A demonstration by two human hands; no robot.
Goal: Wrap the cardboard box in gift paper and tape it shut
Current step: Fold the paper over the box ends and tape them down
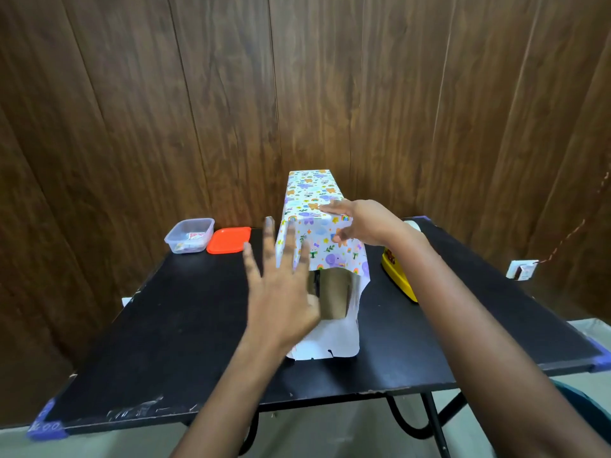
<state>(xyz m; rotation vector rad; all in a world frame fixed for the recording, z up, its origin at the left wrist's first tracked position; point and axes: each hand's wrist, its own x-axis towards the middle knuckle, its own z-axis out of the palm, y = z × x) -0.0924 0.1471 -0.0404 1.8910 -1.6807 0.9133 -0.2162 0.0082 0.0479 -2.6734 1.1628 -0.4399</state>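
Observation:
A long cardboard box lies on the black table, covered along its top and sides by white gift paper printed with small colourful animals. The near end of the box is bare brown cardboard, with a paper flap hanging over its upper part and the paper's white underside spread on the table below. My right hand rests on the near top edge of the box, fingers flat on the paper and thumb on the hanging flap. In front of the box's near left corner my left hand hovers blurred, fingers spread, holding nothing.
A clear plastic container and its orange lid sit at the table's far left. A yellow object lies right of the box, with a pale roll behind my right wrist. A wood-panelled wall stands close behind the table.

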